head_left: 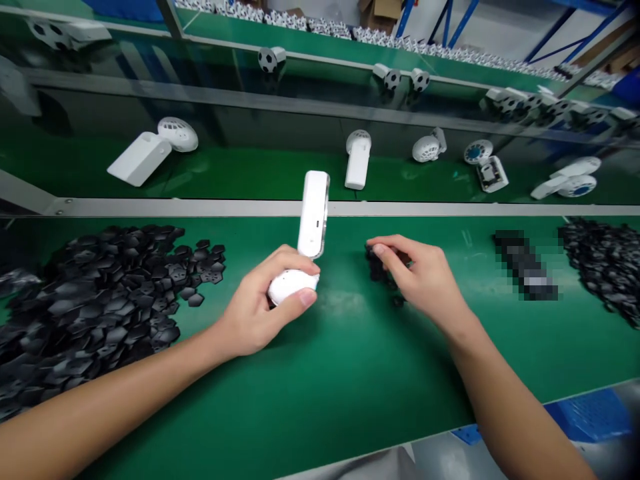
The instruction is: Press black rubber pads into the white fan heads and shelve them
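Observation:
In the head view, my left hand (267, 300) is closed round the rounded end of a white plastic device (313, 217). The device's long rectangular body stands up above my fingers, with a small dark slot on its face. My right hand (417, 270) is to its right, thumb and fingertips pinched together at a small cluster of black plastic pieces (377, 270) on the green table. My fingers partly hide that cluster, and the piece at the fingertips shows only in part.
A large heap of black pentagon-shaped pieces (115, 300) lies at left, a heap of smaller black parts (605, 267) at far right. A blurred-out dark object (525, 263) lies nearby. Several white devices (357, 160) rest on the shelf (280, 173) behind; football-patterned ones (270, 60) stand above.

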The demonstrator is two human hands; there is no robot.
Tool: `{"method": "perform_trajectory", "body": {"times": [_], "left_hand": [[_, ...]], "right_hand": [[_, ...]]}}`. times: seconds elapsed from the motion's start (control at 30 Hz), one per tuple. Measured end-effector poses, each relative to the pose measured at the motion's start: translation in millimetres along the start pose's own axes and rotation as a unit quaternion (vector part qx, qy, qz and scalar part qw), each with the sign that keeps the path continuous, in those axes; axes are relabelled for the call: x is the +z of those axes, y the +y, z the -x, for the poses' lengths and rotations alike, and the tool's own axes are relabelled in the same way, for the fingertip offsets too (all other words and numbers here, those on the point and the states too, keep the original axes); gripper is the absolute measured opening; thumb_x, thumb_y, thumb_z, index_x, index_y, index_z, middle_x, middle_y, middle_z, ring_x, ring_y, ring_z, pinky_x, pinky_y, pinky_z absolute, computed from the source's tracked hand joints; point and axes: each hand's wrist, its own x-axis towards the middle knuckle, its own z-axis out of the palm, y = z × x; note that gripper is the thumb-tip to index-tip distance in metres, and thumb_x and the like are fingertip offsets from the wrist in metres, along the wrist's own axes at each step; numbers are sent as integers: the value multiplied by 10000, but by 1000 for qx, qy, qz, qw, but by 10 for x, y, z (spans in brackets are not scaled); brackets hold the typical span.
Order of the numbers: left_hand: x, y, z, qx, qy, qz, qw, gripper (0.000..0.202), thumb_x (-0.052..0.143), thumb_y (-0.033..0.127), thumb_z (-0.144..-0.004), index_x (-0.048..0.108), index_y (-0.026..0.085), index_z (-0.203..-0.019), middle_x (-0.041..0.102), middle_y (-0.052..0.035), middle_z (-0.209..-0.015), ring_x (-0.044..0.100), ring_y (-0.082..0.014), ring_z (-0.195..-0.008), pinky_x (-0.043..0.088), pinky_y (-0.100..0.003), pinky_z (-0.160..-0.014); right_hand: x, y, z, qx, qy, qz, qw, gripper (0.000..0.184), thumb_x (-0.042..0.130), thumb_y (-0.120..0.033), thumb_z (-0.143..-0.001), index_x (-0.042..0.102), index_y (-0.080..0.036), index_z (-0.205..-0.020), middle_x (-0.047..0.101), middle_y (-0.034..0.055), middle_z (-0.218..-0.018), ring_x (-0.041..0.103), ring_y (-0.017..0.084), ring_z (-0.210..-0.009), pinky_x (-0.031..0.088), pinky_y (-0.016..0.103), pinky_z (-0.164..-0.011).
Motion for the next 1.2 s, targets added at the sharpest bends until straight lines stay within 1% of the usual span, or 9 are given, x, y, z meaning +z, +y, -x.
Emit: {"method": "perform_trajectory", "body": {"times": [0.1,0.2,0.33,0.5,0.7,0.87,0.97,1.1,1.2], "left_hand": [[-76,8,4,-3,5,-10,1000,209,680,302,-1008,649,234,-1204,662,-76,-1109,621,-190,-916,467,-301,-726],[-93,-48,9,5,11,-37,999,304,697,293,-996,632,265,-1292,651,-85,-1187,628,-215,-1008,477,-298,-735],[-62,-139,26,-3,37,-49,998,374,699,294,-997,609,291,-1360,634,-81,-1251,612,-199,-983,485,-301,-759],[-55,-170,36,-26,51,-48,997,391,715,303,-992,628,316,-1372,630,-63,-1252,603,-189,-980,483,-284,-754],[-39,-176,40,-23,46,-52,997,766,725,299,-981,369,424,-1647,600,-84,-1376,587,-230,-1062,524,-306,-762],[-30,-175,59,-28,35,-54,998,766,731,316,-979,374,440,-1645,625,-70,-1343,590,-232,-1040,533,-321,-800],[-20,-192,63,-48,55,-43,996,848,748,340,-966,291,466,-1670,620,-65,-1415,615,-263,-1109,543,-371,-890],[-6,-208,36,-71,72,0,995,1120,815,353,-904,42,451,-1707,585,-84,-1470,627,-290,-1209,552,-397,-964],[4,-202,17,-91,70,12,993,980,813,338,-904,219,372,-1682,559,-102,-1498,611,-289,-1274,537,-386,-1004]], "right_hand": [[-85,241,-106,2,18,116,993,302,578,-414,-1057,834,-271,-1128,767,81,-982,693,260,-855,488,359,-700],[-89,345,-140,-2,9,141,990,270,626,-408,-1030,845,-274,-1114,743,79,-970,674,246,-835,494,362,-714],[-74,345,-135,2,-11,149,989,222,723,-383,-976,845,-286,-1134,726,63,-996,668,240,-872,516,367,-765],[-75,330,-130,-8,-20,164,986,233,701,-359,-986,836,-274,-1156,727,67,-1020,683,263,-949,532,383,-805],[-69,298,-108,-40,-45,147,987,252,691,-369,-999,827,-266,-1184,746,72,-1073,692,278,-1038,547,406,-898],[-16,276,-108,-31,-31,102,994,185,752,-352,-974,840,-248,-1100,752,61,-1042,712,251,-981,544,377,-873],[-6,286,-112,-40,-25,85,995,154,717,-304,-990,846,-246,-1051,753,45,-1018,714,216,-904,542,347,-826],[-4,247,-115,-62,25,103,992,146,705,-252,-970,841,-230,-924,747,30,-939,674,186,-790,526,336,-756],[21,148,-96,-66,103,96,988,111,743,-253,-935,840,-216,-895,711,31,-861,618,172,-704,502,338,-681]]}}
